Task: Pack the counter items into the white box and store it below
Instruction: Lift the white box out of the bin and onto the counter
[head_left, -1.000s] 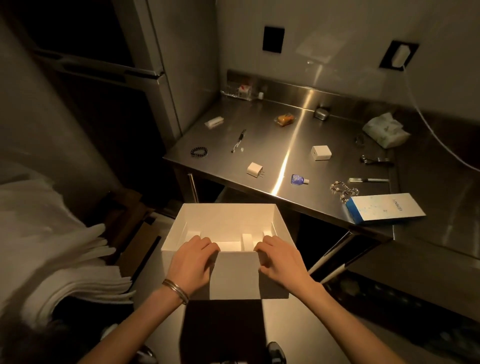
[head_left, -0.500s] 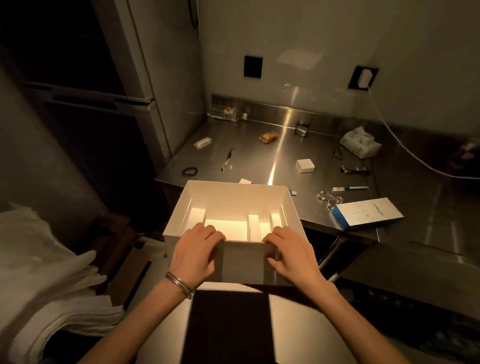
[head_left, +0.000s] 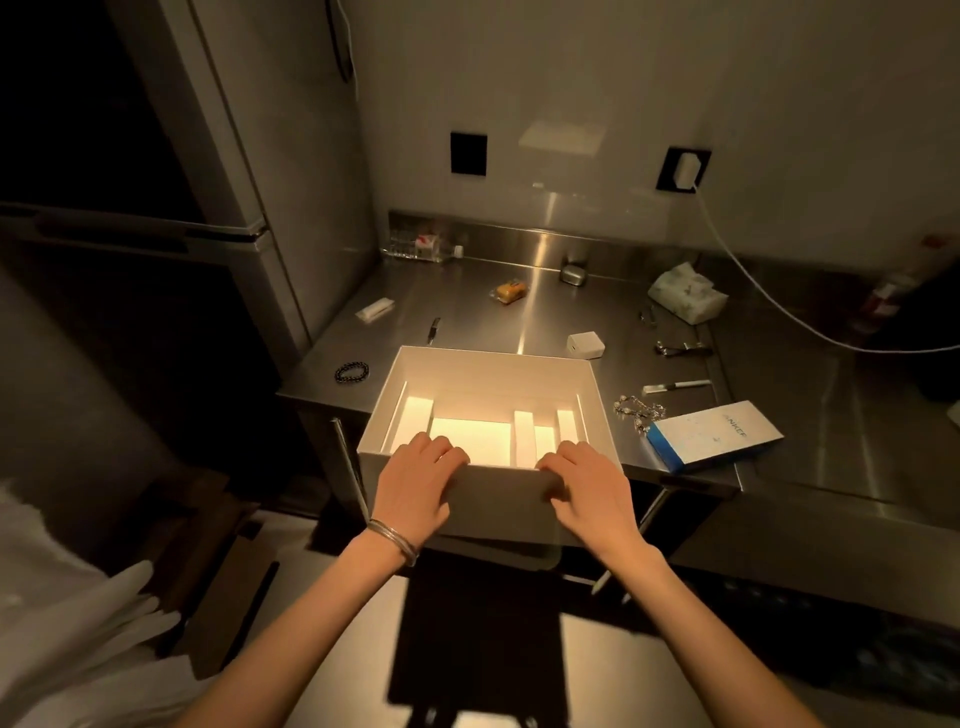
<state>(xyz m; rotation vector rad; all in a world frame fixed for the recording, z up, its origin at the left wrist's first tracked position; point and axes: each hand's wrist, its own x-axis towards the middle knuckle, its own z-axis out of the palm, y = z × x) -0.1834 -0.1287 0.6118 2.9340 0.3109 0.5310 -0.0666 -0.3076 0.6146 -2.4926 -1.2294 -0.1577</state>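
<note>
An open white box (head_left: 493, 366) with white dividers inside hangs over the front edge of the steel counter (head_left: 467, 306). My left hand (head_left: 415, 480) and my right hand (head_left: 587, 486) both grip its near wall, fingers hooked over the rim. Loose items lie on the counter around it: a black bead bracelet (head_left: 351, 372), a white charger cube (head_left: 586, 345), a yellow wrapped item (head_left: 510, 291), a white pen (head_left: 675, 386), a silver chain (head_left: 639, 410) and a blue-and-white carton (head_left: 714, 435). The box hides part of the counter's front.
A tall fridge (head_left: 234, 171) stands to the left of the counter. A plastic bottle (head_left: 421, 250), a tissue pack (head_left: 685, 292) and a small metal case (head_left: 572, 273) sit near the back wall. A white cable (head_left: 769, 306) runs from a wall plug. Dark shelf space lies under the counter.
Both hands have lifted the white box up and forward, from below counter height to over the counter's front edge. It now covers the small charger and blue bottle seen earlier.
</note>
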